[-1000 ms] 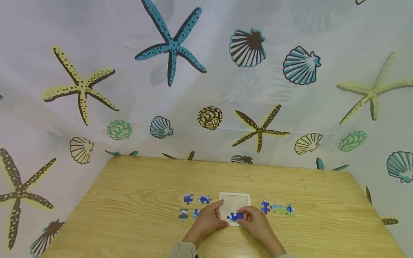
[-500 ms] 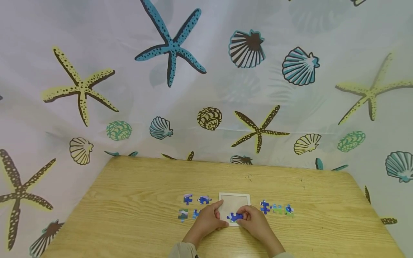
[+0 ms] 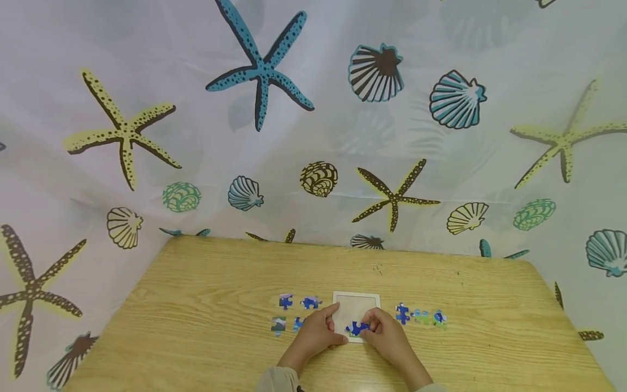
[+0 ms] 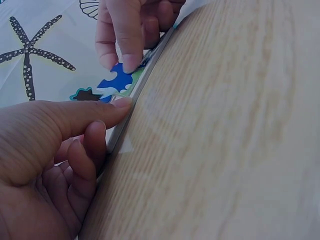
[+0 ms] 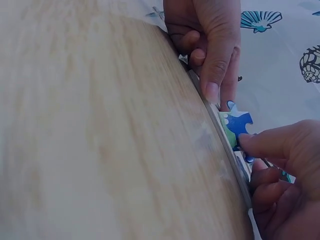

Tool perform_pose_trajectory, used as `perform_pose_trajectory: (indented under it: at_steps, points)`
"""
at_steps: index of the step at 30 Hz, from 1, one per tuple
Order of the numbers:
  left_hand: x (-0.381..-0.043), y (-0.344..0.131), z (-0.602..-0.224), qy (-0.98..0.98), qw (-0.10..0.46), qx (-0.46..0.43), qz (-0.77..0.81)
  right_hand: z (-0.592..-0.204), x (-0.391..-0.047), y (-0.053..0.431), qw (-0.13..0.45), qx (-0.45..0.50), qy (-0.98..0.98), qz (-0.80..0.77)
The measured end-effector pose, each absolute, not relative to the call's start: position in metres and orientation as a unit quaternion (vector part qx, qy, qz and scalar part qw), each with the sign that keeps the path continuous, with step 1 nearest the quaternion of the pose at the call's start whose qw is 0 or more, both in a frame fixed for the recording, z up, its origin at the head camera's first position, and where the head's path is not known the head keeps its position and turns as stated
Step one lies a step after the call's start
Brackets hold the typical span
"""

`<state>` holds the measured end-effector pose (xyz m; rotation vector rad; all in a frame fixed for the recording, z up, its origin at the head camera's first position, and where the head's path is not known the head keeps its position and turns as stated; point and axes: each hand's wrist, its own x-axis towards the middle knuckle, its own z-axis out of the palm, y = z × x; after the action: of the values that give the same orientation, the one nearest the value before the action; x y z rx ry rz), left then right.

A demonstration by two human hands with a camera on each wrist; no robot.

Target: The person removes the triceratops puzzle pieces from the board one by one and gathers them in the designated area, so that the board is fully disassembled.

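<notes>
A square, white-rimmed puzzle tray [image 3: 356, 294] lies on the table in the head view. My left hand [image 3: 315, 330] holds it at the left, thumb on the near rim [image 4: 120, 112] and index finger up along the left side. My right hand [image 3: 387, 331] pinches a blue puzzle piece [image 3: 357, 328] over the near part of the tray. In the right wrist view, the blue piece [image 5: 240, 124] shows white and green areas too, with the right thumb [image 5: 257, 144] on its corner. The left wrist view has the piece [image 4: 116, 80] just beyond the left thumb.
Left of the tray lie several loose puzzle pieces [image 3: 278, 324], one partly covered by the left hand. More pieces [image 3: 403, 313] lie in a row at the right. The wooden table [image 3: 220, 283] ends at a curtain [image 3: 294, 141] printed with shells and starfish.
The right hand's fingers have shifted slightly up and the blue piece has turned a little in their pinch. The left hand keeps its place on the tray.
</notes>
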<state>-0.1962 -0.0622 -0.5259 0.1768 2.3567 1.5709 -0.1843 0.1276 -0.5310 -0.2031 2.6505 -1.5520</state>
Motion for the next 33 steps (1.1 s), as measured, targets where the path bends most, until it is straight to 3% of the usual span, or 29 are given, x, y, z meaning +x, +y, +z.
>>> perform_pose_trajectory:
  at_steps: [14, 24, 33]
  points:
    - [-0.196, -0.062, -0.524, 0.824, 0.153, 0.055, 0.542, -0.533, -0.185, 0.130, 0.048, -0.004, 0.816, -0.576]
    - [-0.197, -0.061, -0.528, 0.822, 0.156, 0.053, 0.544, -0.532, -0.181, 0.144, 0.001, -0.008, 0.790, -0.613]
    - [-0.197, -0.062, -0.528, 0.822, 0.157, 0.055, 0.544, -0.526, -0.180, 0.168, 0.014, 0.076, 0.802, -0.592]
